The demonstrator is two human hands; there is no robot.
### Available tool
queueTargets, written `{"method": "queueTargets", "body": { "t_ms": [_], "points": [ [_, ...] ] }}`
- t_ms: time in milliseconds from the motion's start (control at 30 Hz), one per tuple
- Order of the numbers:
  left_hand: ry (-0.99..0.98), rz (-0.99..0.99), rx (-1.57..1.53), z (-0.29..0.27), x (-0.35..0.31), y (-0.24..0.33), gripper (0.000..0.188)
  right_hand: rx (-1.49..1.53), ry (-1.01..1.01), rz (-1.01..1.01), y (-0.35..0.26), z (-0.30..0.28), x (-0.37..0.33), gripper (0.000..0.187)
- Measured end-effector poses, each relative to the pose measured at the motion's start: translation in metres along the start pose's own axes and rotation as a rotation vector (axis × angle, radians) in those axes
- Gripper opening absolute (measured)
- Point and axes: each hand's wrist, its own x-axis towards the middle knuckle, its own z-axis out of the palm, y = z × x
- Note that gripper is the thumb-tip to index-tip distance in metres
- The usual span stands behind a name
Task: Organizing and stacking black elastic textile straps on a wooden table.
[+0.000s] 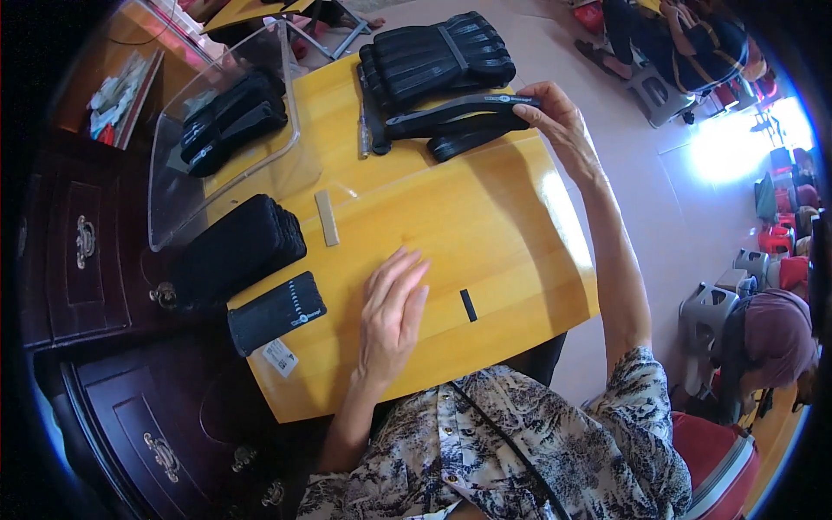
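Observation:
My right hand (559, 126) pinches the end of a long, black, padded-looking strap (468, 106) between thumb and fingers at the table's far right edge. White print runs along the strap, and its other end reaches left to a loose black strap (472, 139) beneath it. Behind these lies a bundle of similar black straps (442, 52), with a band across it. My left hand (394, 316) is held over the near middle of the table, fingers stretched out and holding nothing. To its right is a short black strip (469, 305).
On the yellow table (451, 225) are a beige strip (327, 218), a slim clear tool (364, 130), a stack of black pieces (243, 247), a printed black piece (277, 312) and a white label (279, 355). A clear bin (295, 87) holds black items. Dark drawers (87, 243) stand left.

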Motion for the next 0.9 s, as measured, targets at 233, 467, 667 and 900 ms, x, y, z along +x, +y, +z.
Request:
{"method": "queueTargets", "body": {
  "t_ms": [233,467,667,900],
  "points": [
    [0.137,0.283,0.054,0.061,0.112,-0.021,0.026,0.115,0.038,0.121,0.008,0.008,-0.003,0.026],
    [0.309,0.297,0.225,0.080,0.158,-0.019,0.035,0.198,0.103,0.064,-0.006,0.019,-0.016,0.022],
    [0.416,0.341,0.462,0.087,0.148,-0.016,0.033,0.256,0.109,0.086,-0.022,0.025,-0.038,0.021],
    [0.406,0.376,0.477,0.098,0.141,-0.033,0.025,-0.069,-0.210,0.197,-0.031,0.008,-0.034,0.026]
  ]
}}
